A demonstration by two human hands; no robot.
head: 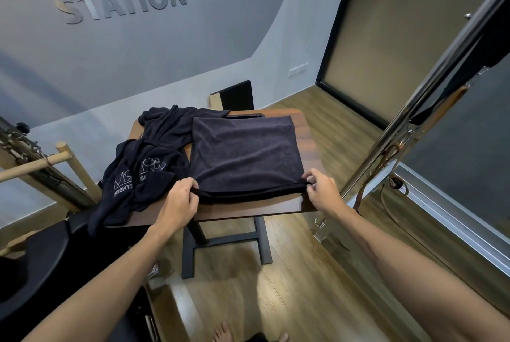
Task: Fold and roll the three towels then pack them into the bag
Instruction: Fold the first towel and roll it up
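Your left hand (180, 198) and right hand (321, 187) each pinch a near corner of the folded towel (244, 154), which lies flat on the tabletop (248, 209), likely to keep its edge taut for rolling; the other dark cloth (143, 165) sits heaped just left

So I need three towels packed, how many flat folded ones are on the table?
1: the folded towel lies on the table, both hands gripping its near corners. A crumpled dark heap beside it may hide the others.
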